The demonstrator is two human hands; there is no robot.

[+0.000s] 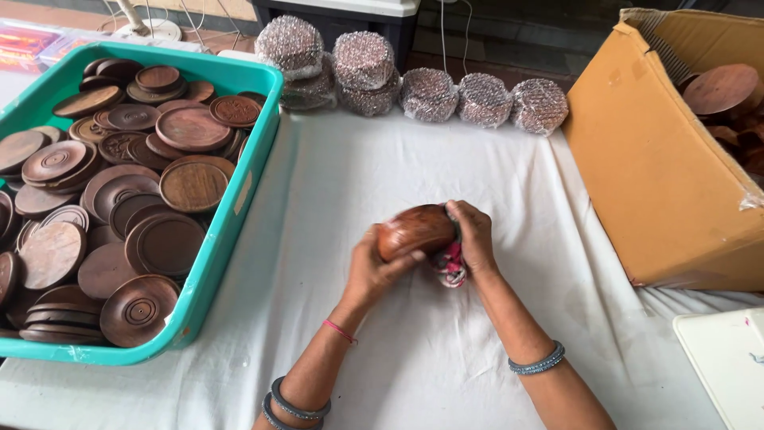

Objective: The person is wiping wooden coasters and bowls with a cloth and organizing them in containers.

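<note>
Both hands meet over the middle of the desk [414, 374], which is covered by a white cloth. Left hand [370, 271] cups a rounded brown wooden bowl [414, 229] from below and the near side, fingers wrapped on it, thumb across the front. Right hand [475, 236] presses a pink-and-dark rag [450, 265] against the bowl's right side; its grip is closed on the rag, part of which hangs out under the palm. Bowl is held just above the cloth, tilted, not resting on it as far as can be told.

Left of the hands: a teal plastic tub [231, 231] full of round brown wooden lids [163, 243], stacked and overlapping, some with turned rings. The tub's long wall runs close beside the left forearm, but is not touching it.

Far edge of the desk: a row of bubble-wrapped bundles [430, 94], five or so, two stacked higher on the left end. Well apart from the hands.

Right: an open cardboard box [660, 175] with more brown wooden pieces [720, 87] inside, standing near the right hand. Bottom right corner: a white tray [728, 362], partly out of frame. The cloth between the hands and the bundles is bare.
</note>
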